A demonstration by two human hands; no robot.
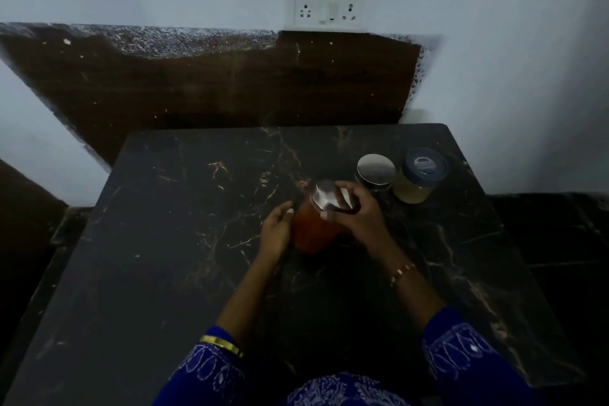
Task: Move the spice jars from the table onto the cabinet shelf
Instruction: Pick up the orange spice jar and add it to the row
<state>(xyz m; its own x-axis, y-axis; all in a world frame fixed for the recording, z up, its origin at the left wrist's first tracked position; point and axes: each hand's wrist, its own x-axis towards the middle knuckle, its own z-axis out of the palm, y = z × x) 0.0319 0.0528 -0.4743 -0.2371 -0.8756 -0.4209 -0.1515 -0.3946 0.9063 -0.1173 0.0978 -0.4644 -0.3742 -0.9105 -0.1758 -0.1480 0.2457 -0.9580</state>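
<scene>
A jar of red-orange spice point(311, 232) with a shiny metal lid stands tilted near the middle of the dark marble table point(184, 241). My right hand point(354, 212) grips it around the lid from the right. My left hand point(276, 231) is open beside the jar's left side, fingers apart, close to the glass or just touching it. Behind and to the right stand two more jars: one with a steel lid point(375, 173) and one with a blue lid and pale yellow contents point(418, 180). No cabinet shelf is in view.
A dark brown wooden panel point(204, 82) leans against the pale wall behind the table. A white switch and socket plate point(331, 0) sits on the wall above it. Dark floor shows on both sides of the table.
</scene>
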